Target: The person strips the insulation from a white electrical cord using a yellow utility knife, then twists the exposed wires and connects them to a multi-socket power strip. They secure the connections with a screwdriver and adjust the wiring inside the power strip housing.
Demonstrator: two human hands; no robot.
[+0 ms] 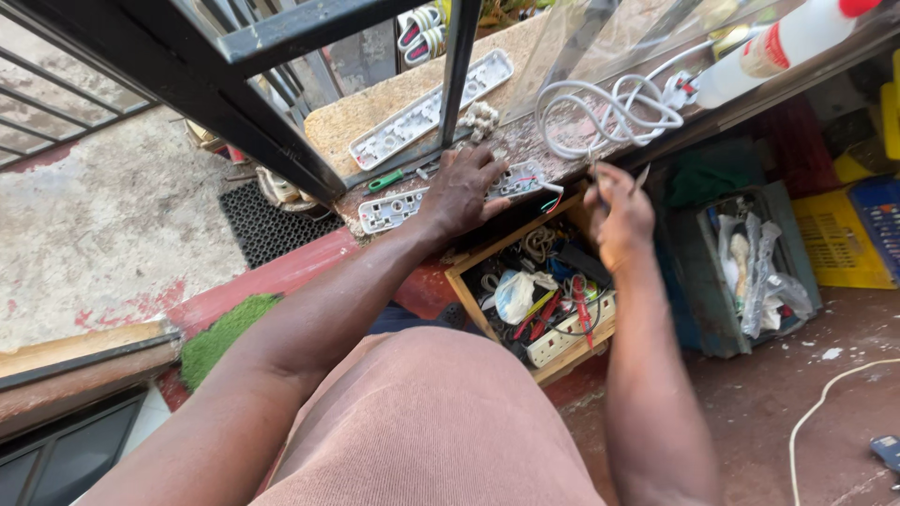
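Ledge (525,141), wooden box (466,281) of cables (539,242), tools (581,305)

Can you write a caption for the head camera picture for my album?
Left hand presses a white plastic power strip on the ledge; right hand holds a thin tool.

Black metal railing (281,103), worn concrete floor (103,225)

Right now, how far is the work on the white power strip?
Done: the power strip lies opened, its coloured wires showing. In hand: the left hand presses it to the ledge while the right hand holds a thin tool. Left: closing it; a second strip lies behind.
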